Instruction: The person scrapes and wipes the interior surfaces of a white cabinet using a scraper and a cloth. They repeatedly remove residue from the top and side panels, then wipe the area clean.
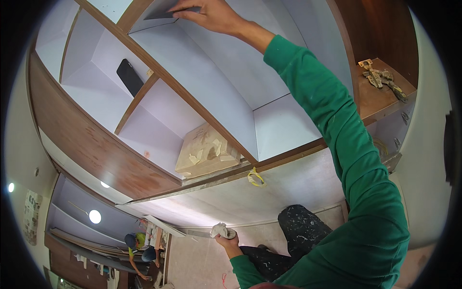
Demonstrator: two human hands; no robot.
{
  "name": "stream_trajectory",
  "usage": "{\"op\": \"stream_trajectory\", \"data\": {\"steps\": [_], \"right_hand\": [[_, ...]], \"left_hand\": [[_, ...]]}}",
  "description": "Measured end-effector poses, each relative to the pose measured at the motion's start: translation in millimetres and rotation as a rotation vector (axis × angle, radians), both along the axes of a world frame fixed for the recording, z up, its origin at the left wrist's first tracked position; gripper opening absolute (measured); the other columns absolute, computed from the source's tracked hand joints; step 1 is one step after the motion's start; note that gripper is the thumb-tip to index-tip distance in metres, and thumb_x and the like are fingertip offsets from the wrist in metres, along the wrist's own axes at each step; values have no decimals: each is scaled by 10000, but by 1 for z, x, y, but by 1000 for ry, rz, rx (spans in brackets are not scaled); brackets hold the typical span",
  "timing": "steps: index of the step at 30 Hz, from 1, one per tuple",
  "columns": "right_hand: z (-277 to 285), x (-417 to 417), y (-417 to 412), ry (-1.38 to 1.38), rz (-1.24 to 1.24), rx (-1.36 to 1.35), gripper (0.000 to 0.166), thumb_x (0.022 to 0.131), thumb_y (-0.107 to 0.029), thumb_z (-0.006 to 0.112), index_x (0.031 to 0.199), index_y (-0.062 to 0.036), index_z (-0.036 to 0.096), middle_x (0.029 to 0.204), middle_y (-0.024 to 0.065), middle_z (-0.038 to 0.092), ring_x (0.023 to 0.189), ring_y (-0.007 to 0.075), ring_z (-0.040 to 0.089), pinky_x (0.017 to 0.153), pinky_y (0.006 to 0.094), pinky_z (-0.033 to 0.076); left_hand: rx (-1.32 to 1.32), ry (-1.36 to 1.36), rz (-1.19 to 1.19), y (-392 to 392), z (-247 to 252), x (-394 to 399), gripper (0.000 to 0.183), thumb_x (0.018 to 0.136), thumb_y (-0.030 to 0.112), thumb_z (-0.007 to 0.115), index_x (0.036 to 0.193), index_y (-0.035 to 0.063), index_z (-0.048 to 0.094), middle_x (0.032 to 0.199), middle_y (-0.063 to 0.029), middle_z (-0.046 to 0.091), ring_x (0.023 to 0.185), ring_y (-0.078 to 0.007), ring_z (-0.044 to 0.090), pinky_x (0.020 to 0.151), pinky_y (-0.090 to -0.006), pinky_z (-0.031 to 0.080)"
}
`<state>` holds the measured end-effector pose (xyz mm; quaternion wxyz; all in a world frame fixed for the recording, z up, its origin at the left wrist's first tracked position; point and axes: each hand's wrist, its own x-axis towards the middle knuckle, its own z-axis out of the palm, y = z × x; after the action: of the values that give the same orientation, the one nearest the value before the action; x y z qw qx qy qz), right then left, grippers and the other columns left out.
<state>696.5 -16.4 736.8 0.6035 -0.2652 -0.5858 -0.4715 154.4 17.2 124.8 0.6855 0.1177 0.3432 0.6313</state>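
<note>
My right hand (213, 16) reaches up into the open lilac-white cabinet compartment (216, 65). Its thumb and fingers pinch a thin dark-grey sheet (158, 10) against the upper inner corner; whether it is a scraper blade or abrasive paper is unclear. Low down near my legs, my left hand (228, 242) grips a crumpled off-white cloth (221, 229). A flat grey strip (199, 233) shows just left of that hand, and I cannot tell if the hand touches it.
A black smartphone (130, 77) leans in a left compartment. A worn cardboard box (207, 150) fills a lower one. Yellow wire (256, 177) hangs below the cabinet. Metal hinges (375, 75) lie on a brown shelf at right. Another person (139, 249) crouches at lower left among boards.
</note>
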Motion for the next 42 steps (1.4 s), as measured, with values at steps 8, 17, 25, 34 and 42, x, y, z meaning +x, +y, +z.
{"op": "stream_trajectory", "data": {"steps": [8, 17, 25, 34, 42], "right_hand": [[9, -27, 4, -45, 69, -100, 203, 959, -282, 707, 1114, -204, 814, 1105, -32, 760, 1087, 220, 674, 908, 389, 562], [-2, -42, -10, -122, -42, -8, 212, 953, -231, 729, 1150, -226, 807, 1117, -68, 754, 1017, 189, 676, 832, 342, 586], [-22, -54, 13, -5, -47, 115, 278, 931, -160, 727, 1195, -218, 788, 1077, -51, 748, 927, 197, 659, 770, 345, 583], [-51, -37, -34, -108, -48, 108, 293, 885, -79, 730, 1150, -187, 795, 1042, -25, 744, 906, 207, 659, 756, 343, 579], [-126, 28, -51, 395, -51, -11, 188, 932, -92, 684, 1085, -112, 791, 945, 30, 711, 899, 246, 647, 735, 378, 556]], "left_hand": [[-36, 33, 15, -2, 5, 4, 403, 885, 286, 461, 1175, 147, 704, 1061, -5, 740, 927, -171, 702, 737, -318, 575], [-45, 20, 44, -6, 7, 5, 373, 887, 281, 467, 1126, 162, 727, 1009, 13, 751, 844, -148, 701, 695, -298, 567], [-22, 7, 46, -7, 7, 8, 386, 891, 274, 457, 1130, 140, 729, 1025, -7, 752, 885, -163, 716, 715, -319, 591], [285, 412, 114, -32, 71, 39, 507, 977, 362, 459, 1342, 34, 587, 1244, -133, 668, 1117, -289, 654, 941, -424, 544], [1323, 1369, 788, -80, 430, 137, 586, 1075, 326, 595, 1539, -5, 460, 1512, -191, 507, 1339, -294, 522, 1144, -420, 399]]}}
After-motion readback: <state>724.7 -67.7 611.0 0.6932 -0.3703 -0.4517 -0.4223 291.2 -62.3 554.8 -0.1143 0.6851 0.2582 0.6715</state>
